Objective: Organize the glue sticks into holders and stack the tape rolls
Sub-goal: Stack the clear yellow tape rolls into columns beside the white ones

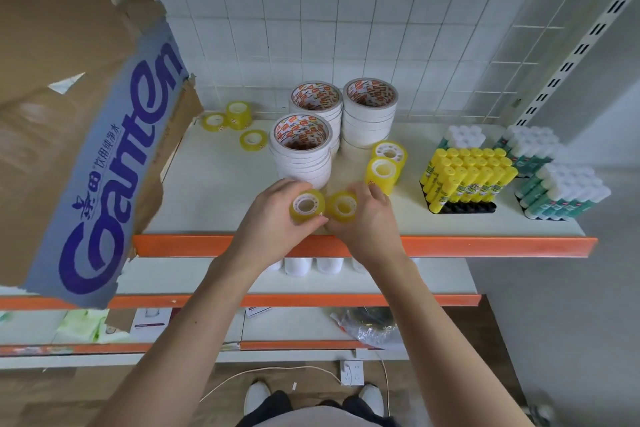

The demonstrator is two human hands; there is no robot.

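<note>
While the cardboard box looms at left, my left hand grips one yellow tape roll, hole facing up, and my right hand grips a second roll touching it, above the shelf's front edge; the started yellow stack stands just beyond my right hand, which is nearer.

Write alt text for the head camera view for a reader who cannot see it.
A person's left hand and right hand each grip a small yellow tape roll at the front of a white shelf. Behind stand stacks of white tape rolls, with yellow glue sticks in a black holder to the right.
</note>
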